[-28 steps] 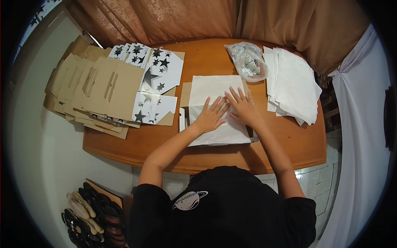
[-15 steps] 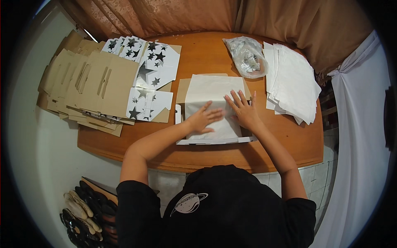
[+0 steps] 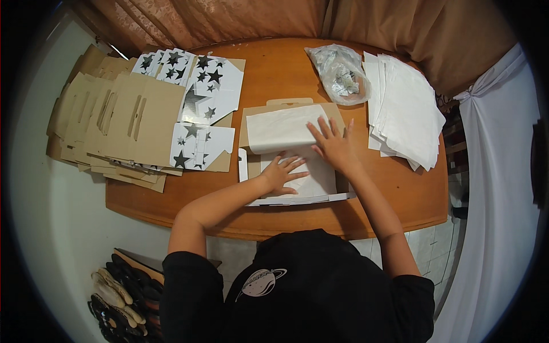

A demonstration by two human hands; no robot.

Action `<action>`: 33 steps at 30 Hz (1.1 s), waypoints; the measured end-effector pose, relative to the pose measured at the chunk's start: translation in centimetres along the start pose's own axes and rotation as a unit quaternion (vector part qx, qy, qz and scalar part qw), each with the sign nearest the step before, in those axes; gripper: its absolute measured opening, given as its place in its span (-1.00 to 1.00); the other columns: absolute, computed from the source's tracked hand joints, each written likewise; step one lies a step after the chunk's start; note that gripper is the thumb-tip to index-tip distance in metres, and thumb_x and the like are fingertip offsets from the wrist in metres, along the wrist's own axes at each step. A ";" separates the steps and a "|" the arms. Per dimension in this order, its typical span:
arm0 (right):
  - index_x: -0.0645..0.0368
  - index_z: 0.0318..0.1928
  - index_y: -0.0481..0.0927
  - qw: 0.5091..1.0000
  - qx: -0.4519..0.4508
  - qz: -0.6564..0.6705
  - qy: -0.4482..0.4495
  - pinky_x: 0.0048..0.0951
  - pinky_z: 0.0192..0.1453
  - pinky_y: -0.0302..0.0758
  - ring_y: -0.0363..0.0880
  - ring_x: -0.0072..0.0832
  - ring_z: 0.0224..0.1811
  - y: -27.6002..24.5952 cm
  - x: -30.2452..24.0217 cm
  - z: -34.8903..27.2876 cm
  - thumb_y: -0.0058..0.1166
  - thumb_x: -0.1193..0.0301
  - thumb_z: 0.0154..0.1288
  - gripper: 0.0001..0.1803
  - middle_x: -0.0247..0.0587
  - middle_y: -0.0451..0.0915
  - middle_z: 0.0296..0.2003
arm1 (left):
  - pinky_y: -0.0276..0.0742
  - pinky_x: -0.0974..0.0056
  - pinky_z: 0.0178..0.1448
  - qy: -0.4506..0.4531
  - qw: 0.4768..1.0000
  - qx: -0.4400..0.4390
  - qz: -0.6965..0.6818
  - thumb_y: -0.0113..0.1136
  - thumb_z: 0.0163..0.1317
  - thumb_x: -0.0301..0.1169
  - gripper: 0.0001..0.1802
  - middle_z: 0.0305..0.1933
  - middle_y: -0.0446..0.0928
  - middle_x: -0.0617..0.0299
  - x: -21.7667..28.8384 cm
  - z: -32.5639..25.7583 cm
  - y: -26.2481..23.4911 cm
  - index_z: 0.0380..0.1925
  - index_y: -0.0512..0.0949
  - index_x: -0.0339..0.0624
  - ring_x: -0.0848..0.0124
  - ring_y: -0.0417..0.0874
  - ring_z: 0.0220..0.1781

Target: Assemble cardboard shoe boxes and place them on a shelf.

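An open cardboard box [image 3: 243,166] with a brown inside lies in front of me, its lid laid back on the far side. A sheet of white paper [image 3: 280,127] lines it, running from the box floor up over the lid with a crease between. My left hand [image 3: 279,175] lies with fingers spread on the paper inside the box, near its left side. My right hand [image 3: 336,150] is also spread, with fingers stretched over the paper near the right edge of the lid. Neither hand grips anything.
Flat brown and star-printed cardboard boxes [image 3: 146,114] are stacked at the table's left. A clear plastic bag [image 3: 343,80] with crumpled silvery contents and a pile of white paper sheets [image 3: 406,111] are at the far right. Several shoes [image 3: 123,294] stand below left.
My left hand has moved down toward the near side of the box. The paper now shows a distinct fold between lid and box floor, and the lid's tab is more exposed.
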State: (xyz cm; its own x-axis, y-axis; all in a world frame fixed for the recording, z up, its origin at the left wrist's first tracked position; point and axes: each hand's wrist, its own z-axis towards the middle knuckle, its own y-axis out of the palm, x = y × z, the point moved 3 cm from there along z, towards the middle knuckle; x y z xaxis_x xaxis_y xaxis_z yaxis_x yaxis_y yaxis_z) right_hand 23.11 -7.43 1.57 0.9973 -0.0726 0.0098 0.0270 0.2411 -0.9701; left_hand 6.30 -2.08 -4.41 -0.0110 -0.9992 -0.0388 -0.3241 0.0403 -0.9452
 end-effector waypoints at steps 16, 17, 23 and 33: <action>0.05 0.33 -0.07 0.929 -0.359 0.004 -0.092 -0.17 0.20 0.27 0.06 -0.03 0.32 5.7 -3.2 -5.3 -0.05 0.38 0.13 -0.23 0.01 -0.13 0.34 | -0.10 0.01 0.37 -0.051 0.995 -0.077 -0.028 0.05 -0.17 0.31 0.05 0.42 -0.19 0.14 -1.1 -1.5 1.0 0.32 -0.09 0.26 0.23 -0.08 0.42; 0.16 0.34 -0.12 0.933 -0.348 -0.038 -0.087 -0.16 0.16 0.31 0.04 -0.04 0.33 6.8 -3.0 -5.7 -0.10 0.39 0.15 -0.23 0.02 -0.16 0.35 | -0.10 0.01 0.37 -0.051 0.995 -0.077 -0.027 0.05 -0.17 0.31 0.05 0.42 -0.19 0.14 -1.0 -1.7 0.6 0.32 -0.09 0.26 0.23 -0.08 0.42; 0.33 0.24 0.08 0.906 -0.421 -0.037 -0.033 -0.16 0.18 0.30 0.31 -0.02 0.16 4.1 -3.2 -5.1 -0.12 0.26 0.22 -0.35 0.02 0.05 0.29 | -0.08 -0.01 0.37 0.039 0.987 0.102 0.121 0.15 -0.11 0.18 -0.04 0.40 -0.09 0.11 -1.0 -4.1 -3.5 0.30 0.01 0.24 0.19 -0.02 0.40; 0.10 -0.14 0.56 0.945 -0.033 0.309 -0.099 -0.19 0.01 0.39 0.48 -0.22 -0.03 -6.1 -1.0 0.2 0.05 0.29 0.14 -0.72 -0.16 0.51 -0.07 | 0.05 -0.12 0.27 -0.208 0.948 0.235 -0.047 0.03 0.13 0.00 -0.33 0.30 0.15 0.07 -5.5 -5.1 -5.7 0.25 0.15 0.14 0.03 0.20 0.28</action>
State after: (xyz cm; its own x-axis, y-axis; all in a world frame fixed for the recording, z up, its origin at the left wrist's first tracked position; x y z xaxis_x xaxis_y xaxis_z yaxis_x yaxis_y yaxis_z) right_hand 21.99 -8.63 7.56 0.8140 0.2475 -0.5256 -0.5635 0.1164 -0.8179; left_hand 3.35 3.16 2.91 0.4032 -0.9149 0.0199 0.1532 0.0461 -0.9871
